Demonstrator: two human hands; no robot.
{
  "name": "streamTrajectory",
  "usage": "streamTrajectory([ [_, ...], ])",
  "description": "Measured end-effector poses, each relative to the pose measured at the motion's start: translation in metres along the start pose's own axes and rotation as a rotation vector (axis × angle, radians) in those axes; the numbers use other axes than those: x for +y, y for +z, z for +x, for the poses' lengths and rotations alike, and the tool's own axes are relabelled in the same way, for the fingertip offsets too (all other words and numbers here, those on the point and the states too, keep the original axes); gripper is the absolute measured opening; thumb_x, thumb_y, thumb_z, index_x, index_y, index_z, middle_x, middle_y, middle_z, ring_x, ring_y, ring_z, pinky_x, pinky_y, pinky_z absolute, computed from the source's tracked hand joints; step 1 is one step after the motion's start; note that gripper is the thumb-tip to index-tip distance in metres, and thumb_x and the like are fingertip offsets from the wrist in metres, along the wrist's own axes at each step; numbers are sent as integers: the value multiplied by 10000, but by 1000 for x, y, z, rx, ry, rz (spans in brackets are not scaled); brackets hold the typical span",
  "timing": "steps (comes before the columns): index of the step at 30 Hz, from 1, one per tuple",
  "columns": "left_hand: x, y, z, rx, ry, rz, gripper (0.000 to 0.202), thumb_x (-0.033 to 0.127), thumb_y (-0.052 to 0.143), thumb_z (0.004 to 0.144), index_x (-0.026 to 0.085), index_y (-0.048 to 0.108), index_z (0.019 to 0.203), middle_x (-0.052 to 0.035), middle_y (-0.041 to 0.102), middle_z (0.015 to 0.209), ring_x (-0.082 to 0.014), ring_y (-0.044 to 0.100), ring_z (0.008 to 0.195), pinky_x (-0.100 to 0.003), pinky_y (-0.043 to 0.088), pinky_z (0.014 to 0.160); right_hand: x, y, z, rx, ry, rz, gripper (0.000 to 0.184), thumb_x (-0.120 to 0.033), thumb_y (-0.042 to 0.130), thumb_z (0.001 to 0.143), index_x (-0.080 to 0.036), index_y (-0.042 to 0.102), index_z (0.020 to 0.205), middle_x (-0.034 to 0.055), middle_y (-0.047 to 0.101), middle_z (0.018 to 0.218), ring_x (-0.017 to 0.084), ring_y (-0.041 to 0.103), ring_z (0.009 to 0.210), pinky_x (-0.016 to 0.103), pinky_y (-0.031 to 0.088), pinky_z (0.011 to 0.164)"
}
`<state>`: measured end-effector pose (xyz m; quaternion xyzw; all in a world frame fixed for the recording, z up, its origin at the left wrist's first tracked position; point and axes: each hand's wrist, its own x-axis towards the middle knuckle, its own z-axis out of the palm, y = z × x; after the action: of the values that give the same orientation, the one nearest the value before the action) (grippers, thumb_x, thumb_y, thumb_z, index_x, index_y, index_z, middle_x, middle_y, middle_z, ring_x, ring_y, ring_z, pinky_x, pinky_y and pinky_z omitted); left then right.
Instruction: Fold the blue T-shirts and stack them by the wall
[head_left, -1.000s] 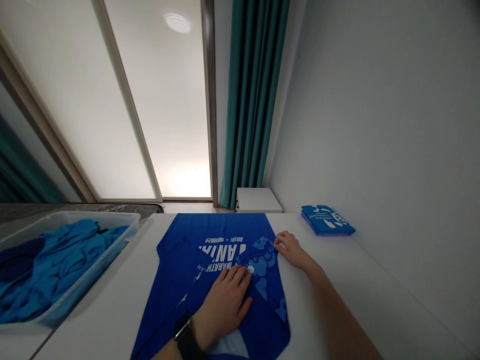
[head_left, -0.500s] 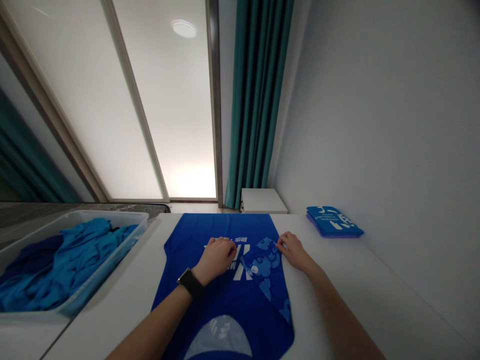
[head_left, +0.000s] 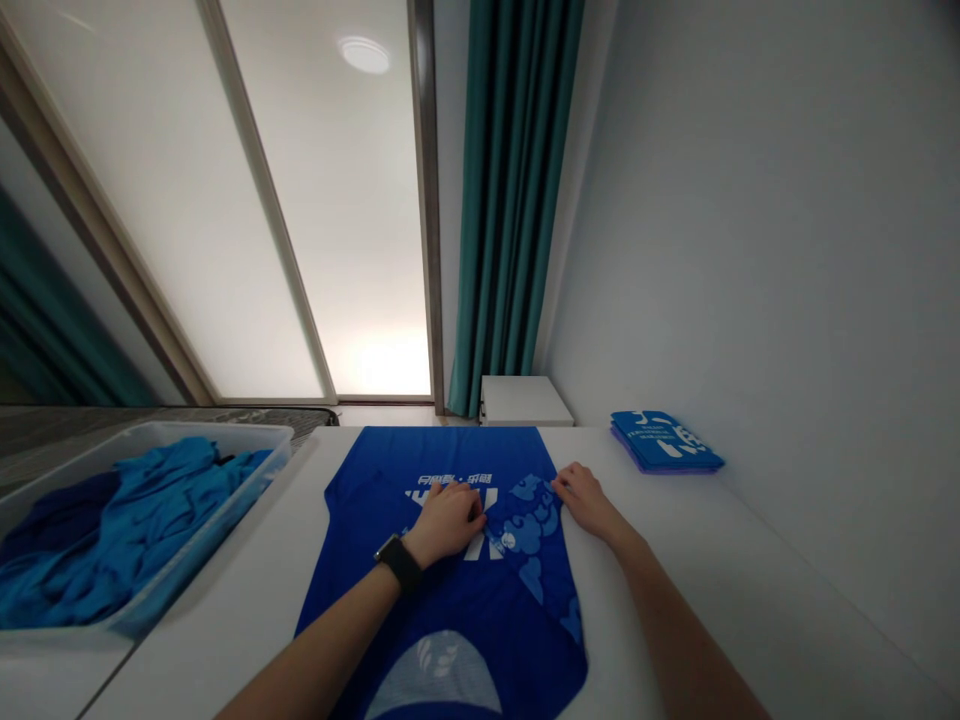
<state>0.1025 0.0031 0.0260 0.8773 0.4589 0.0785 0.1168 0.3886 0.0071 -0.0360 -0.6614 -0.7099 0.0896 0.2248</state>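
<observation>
A blue sports shirt [head_left: 390,470] with white lettering lies spread on the white table [head_left: 675,540]. Its right sleeve, printed with pale cloud shapes, is folded inward over the body. My left hand [head_left: 448,520], with a dark watch on the wrist, rests on the shirt's middle by the lettering, fingers curled and pressing the cloth down. My right hand [head_left: 583,497] sits at the shirt's right edge, fingertips together on the folded sleeve's edge.
A clear plastic bin [head_left: 247,490] of crumpled blue garments stands at the left. A folded blue shirt stack [head_left: 664,440] lies at the table's far right by the wall. A small white cabinet [head_left: 523,400] and teal curtain [head_left: 510,200] stand beyond the table.
My left hand slid from the sleeve fold near me up to the lettering, then slightly back. The sleeve now lies flatter. My right hand has barely moved.
</observation>
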Motion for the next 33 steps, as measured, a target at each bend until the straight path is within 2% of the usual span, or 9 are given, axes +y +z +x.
streamTrajectory([
  [3,-2,1,-2,35,-13,-59,161,278,514,881,197,633,809,-38,677,900,-223,605,929,-357,362,842,2,-3,1,-2,-4,18,315,-219,374,935,-218,682,869,54,608,982,188,551,976,313,396,895],
  [8,-7,6,-8,103,-21,-28,137,251,504,870,194,602,793,-37,647,887,-226,584,925,-375,354,834,2,-6,0,-4,-13,19,332,-84,394,816,-229,684,889,46,616,1014,184,548,1018,310,394,916],
  [10,-8,7,-10,128,-23,6,132,247,506,864,195,593,779,-45,631,915,-238,568,951,-390,350,844,1,-5,-1,-1,-9,7,293,-104,420,814,-226,675,890,51,609,1020,194,540,1027,321,390,918],
  [14,-7,8,-14,140,-15,29,122,245,507,863,201,586,781,-45,605,945,-245,541,988,-400,344,870,-1,-3,-3,9,-9,-18,144,-250,499,869,-223,640,861,54,588,1020,208,530,1010,341,384,918],
  [18,-7,7,-16,130,-14,37,116,247,509,862,204,584,786,-51,601,966,-250,525,1014,-394,343,874,1,0,-1,19,-11,-36,153,-300,507,899,-217,620,836,64,576,997,215,525,987,341,389,898],
  [23,-9,10,-17,153,7,40,114,246,507,861,202,578,783,-51,596,963,-248,522,1012,-392,345,868,3,-3,2,24,-10,-31,254,-222,406,927,-214,651,862,69,588,971,210,535,972,336,395,896],
  [27,-8,10,-18,166,6,42,103,234,504,857,204,570,784,-46,590,951,-243,522,998,-390,347,868,-1,-6,0,-3,-40,-1,312,-111,404,855,-238,681,919,50,603,1025,196,537,1029,332,385,935],
  [31,-6,8,-19,156,-11,51,92,233,500,852,207,563,790,-48,586,959,-246,519,1006,-394,343,884,-8,-4,-3,28,-40,-19,135,-270,535,865,-239,663,898,51,587,1047,214,527,1042,352,382,942],
  [33,-5,7,-19,151,-13,57,87,230,500,849,208,561,791,-51,584,964,-250,516,1011,-396,343,887,-8,-2,-4,46,-37,-33,141,-358,577,868,-234,643,869,56,572,1034,222,525,1025,357,389,921],
])
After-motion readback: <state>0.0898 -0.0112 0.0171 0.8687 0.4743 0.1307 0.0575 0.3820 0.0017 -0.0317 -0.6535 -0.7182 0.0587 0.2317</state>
